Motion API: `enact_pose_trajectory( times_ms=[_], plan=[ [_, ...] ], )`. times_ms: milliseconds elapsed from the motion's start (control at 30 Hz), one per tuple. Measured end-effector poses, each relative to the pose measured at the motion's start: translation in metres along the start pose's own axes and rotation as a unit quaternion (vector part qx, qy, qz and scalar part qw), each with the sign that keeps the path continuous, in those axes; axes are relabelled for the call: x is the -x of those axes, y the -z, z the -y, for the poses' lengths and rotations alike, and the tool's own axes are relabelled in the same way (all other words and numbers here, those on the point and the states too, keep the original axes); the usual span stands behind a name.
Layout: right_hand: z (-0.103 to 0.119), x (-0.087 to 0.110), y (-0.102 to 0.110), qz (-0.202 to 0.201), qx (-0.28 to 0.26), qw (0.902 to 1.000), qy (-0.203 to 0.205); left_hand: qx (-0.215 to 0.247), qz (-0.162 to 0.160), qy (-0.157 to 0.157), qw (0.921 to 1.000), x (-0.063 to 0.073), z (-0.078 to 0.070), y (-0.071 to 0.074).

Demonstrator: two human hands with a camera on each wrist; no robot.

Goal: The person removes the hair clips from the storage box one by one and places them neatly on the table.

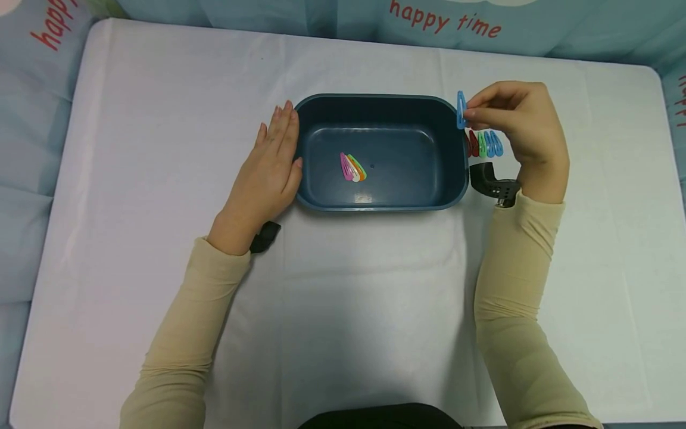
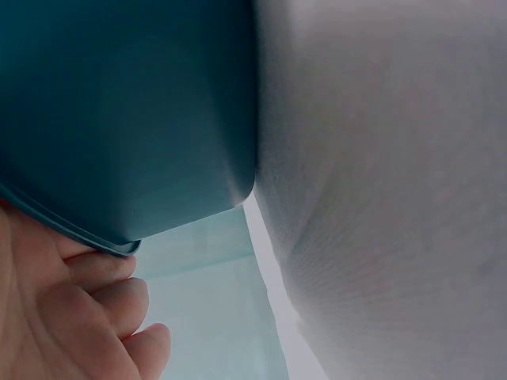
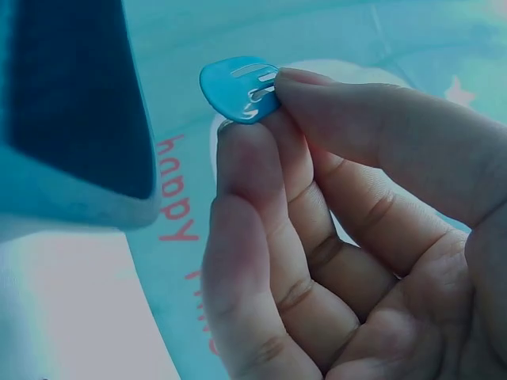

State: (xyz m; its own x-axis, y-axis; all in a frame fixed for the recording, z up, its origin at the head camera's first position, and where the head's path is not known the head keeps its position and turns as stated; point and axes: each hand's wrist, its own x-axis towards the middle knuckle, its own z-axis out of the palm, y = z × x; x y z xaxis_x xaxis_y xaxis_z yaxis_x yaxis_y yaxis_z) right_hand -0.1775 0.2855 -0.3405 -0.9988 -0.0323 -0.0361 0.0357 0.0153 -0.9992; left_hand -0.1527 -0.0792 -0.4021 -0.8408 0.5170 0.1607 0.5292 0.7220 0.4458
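A blue snap hair clip (image 1: 461, 110) is pinched between the thumb and fingers of my right hand (image 1: 527, 131), held upright at the right rim of a dark blue plastic basin (image 1: 375, 112). The right wrist view shows the same clip (image 3: 236, 89) at the thumb tip, its broad rounded end sticking out. My left hand (image 1: 262, 173) lies with straight fingers along the basin's left rim. Inside the basin, left of its middle, several hair clips (image 1: 351, 167) in pink, white, orange and green lie fanned together.
On the table just right of the basin is a row of several hair clips (image 1: 490, 144), red, green and blue, partly under the right hand. A white cloth (image 1: 375, 286) covers the table. Light blue printed fabric (image 1: 343, 21) hangs along the far edge.
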Motion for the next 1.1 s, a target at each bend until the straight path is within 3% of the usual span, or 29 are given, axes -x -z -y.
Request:
enact_pose_trajectory(
  times_ms=[233, 1100],
  plan=[
    [-0.003, 0.0, 0.005, -0.004, 0.006, 1.0, 0.005, 0.0, -0.002, 0.0, 1.0, 0.0, 0.0, 0.0],
    [-0.014, -0.002, 0.02, -0.029, 0.032, 0.9983, -0.04, -0.003, -0.004, -0.002, 1.0, -0.001, 0.001, -0.001]
  ],
)
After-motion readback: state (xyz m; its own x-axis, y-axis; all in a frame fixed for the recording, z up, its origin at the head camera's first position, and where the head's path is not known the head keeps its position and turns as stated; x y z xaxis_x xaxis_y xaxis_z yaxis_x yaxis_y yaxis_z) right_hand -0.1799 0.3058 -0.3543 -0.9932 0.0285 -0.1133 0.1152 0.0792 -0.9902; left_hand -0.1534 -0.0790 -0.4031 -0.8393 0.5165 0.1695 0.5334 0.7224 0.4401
